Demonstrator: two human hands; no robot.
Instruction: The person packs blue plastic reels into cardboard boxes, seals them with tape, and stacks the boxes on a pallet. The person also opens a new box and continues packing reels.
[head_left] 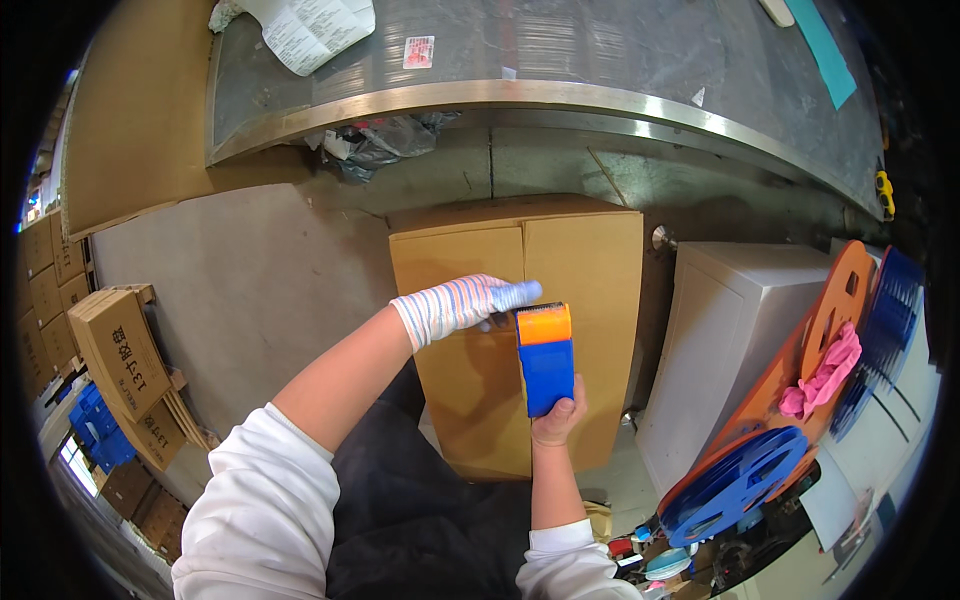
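While the head view looks straight down, the right hand (562, 418), bare, has its grip closed round the lower blue end of a blue-and-orange dispenser (547, 372), apparently a tape dispenser, with the thumb laid along its near end. This dispenser is held up over a large brown carton (590, 265), whose top shows a seam (524, 250) where two flaps meet; the carton stands on the floor (250, 240), in front of the metal-edged worktop (620, 40). The left hand (455, 308), in a striped glove, reaches across to the dispenser's orange end, fingertips just beside the dark edge (541, 308) there; whether its grip has pinched anything or hangs loose, I cannot tell. The step in hand looks to be readying the dispenser, with the left fingers seeing to its orange end above the closed flaps. From this position, I judge, the next move calls for a firm right grip, the dispenser's orange end lined up with the seam, and the gloved fingertips kept clear of that dark edge.
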